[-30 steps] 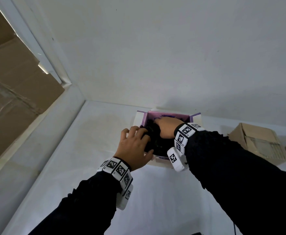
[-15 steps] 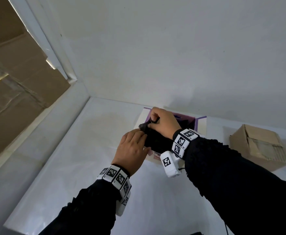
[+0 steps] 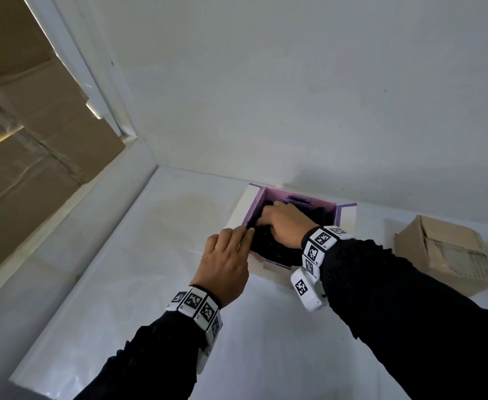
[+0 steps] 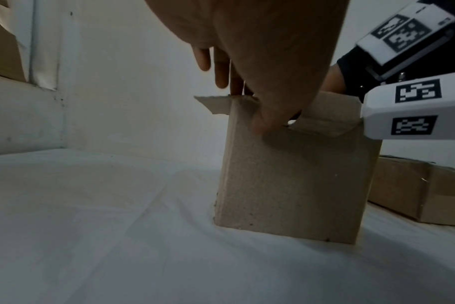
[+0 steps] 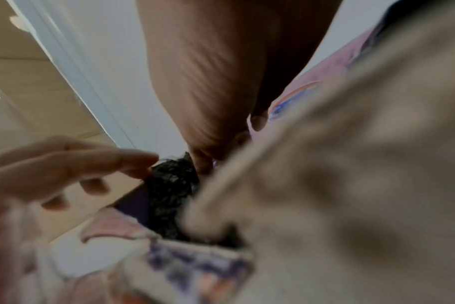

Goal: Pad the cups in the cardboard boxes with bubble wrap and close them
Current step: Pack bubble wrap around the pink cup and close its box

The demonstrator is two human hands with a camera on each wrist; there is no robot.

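Note:
An open cardboard box (image 3: 344,218) with a purple inside stands on the white table; the left wrist view shows its brown outer wall (image 4: 294,181). Black bubble wrap (image 3: 268,247) fills it and bulges over the near rim. My right hand (image 3: 283,226) is down inside the box, with its fingers curled into the wrap by the left wall. My left hand (image 3: 237,239) lies at the near left corner. Its straight fingers touch the rim and the wrap, and its thumb rests on the outer wall (image 4: 260,121). A dark blue curved rim (image 3: 298,199) shows at the far wall.
A second brown cardboard box (image 3: 445,252) lies on the table to the right. A white wall stands close behind the open box. Flattened cardboard (image 3: 34,140) covers the window on the left. Bare white tablecloth (image 3: 121,284) stretches to the left and front.
Half a second ago my right hand held a pinch of wrap above the box. It has since gone down into the box with it. My left hand has shifted to the near left corner.

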